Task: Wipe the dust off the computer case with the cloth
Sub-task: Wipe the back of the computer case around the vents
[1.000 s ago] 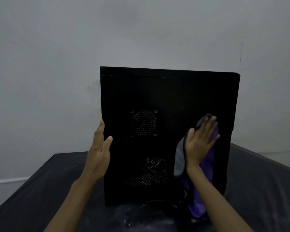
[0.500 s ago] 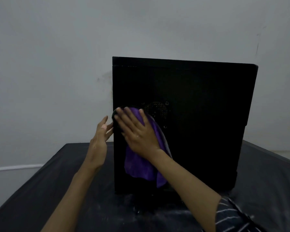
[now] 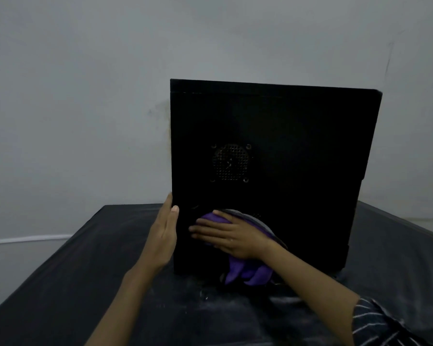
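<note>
Wiping low on the upright computer case (image 3: 298,146) standing on the dark table (image 3: 73,270): right hand (image 3: 231,237), fingers flat, presses the purple cloth (image 3: 248,269) to the panel. Left hand (image 3: 164,233), fingers straight, braces the left edge. Best kept firm, strokes overlapping, easy over the vent grille (image 3: 230,162).

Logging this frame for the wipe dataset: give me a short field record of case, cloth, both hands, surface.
case: black upright computer case, round vent grille on the near panel
cloth: purple cloth with grey edge, pressed on the lower panel, tail hanging to the base
right hand: flat on the cloth, fingers straight
left hand: open, braced on the case's left edge
surface: dark sheet-covered table, pale dust in front of the case
</note>
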